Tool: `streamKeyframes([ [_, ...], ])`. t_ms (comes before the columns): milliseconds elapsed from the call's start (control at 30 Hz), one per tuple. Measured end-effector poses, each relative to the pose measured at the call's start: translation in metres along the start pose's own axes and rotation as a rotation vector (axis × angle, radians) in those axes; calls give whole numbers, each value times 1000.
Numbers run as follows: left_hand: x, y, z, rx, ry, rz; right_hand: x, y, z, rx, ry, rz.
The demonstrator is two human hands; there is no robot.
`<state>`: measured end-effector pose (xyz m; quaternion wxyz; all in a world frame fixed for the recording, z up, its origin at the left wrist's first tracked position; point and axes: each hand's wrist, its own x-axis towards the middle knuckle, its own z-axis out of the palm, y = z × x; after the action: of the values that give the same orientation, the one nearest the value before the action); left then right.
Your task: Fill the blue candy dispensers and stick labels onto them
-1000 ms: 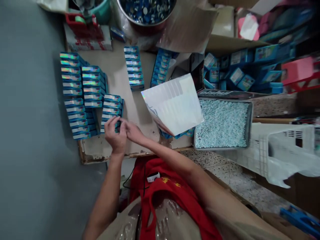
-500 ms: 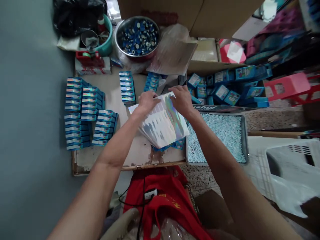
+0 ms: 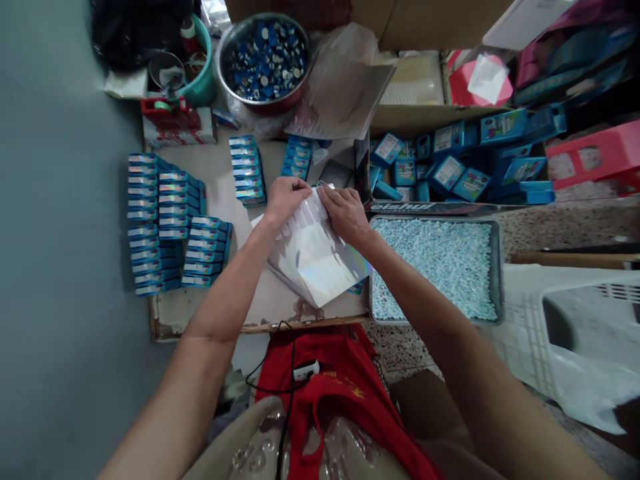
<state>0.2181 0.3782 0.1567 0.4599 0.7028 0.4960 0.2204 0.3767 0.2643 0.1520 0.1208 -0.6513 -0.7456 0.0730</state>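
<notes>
A shiny, rainbow-reflecting sheet of stickers [image 3: 320, 257] lies tilted over the middle of the table, with more sheets seemingly stacked beneath it. At its top edge my left hand [image 3: 286, 200] has thumb and fingers closed in a pinch. My right hand [image 3: 346, 212] grips the top right part of the same sheet, fingers bent close to the left fingertips. Anything tiny between the fingertips is too small to make out. Small blue boxes [image 3: 356, 288] peek out from under the sheet's right side. Behind my left hand stands a row of blue boxes [image 3: 247, 170].
Stacked blue boxes [image 3: 155, 223] fill the table's left side. A metal bowl [image 3: 223, 67] of blue and silver pieces stands behind. On the right are a carton [image 3: 450, 208] of blue boxes and a tray [image 3: 496, 267] of pale blue granules. A wall [image 3: 65, 240] borders the left.
My right hand has moved left and slightly down along the sheet, closer to my left hand. The sheet has tilted and its glare has shifted. The view has shifted slightly.
</notes>
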Motion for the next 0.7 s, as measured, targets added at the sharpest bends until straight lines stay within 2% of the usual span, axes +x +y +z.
streamKeyframes([
  [67,-1,-1,-2,-1,-11,-7,-12,-3,0,28,3,27],
  [267,-11,8,-10,188,-49,51,-42,-20,-19,104,161,174],
  [367,-17,12,-15,242,-56,69,-60,-40,-37,232,166,224],
  [433,-22,7,-30,242,-80,57,-77,-55,-56,380,132,276],
  [500,-33,-10,-58,211,-107,32,-97,-69,-79,535,62,348],
  [567,-57,-39,-93,156,-152,-21,-120,-78,-99,659,-30,418],
  [633,-94,-77,-123,96,-289,-138,-140,-83,-108,771,-111,495],
  [700,-138,-116,-136,59,-435,-269,-152,-83,-104,884,-143,588],
])
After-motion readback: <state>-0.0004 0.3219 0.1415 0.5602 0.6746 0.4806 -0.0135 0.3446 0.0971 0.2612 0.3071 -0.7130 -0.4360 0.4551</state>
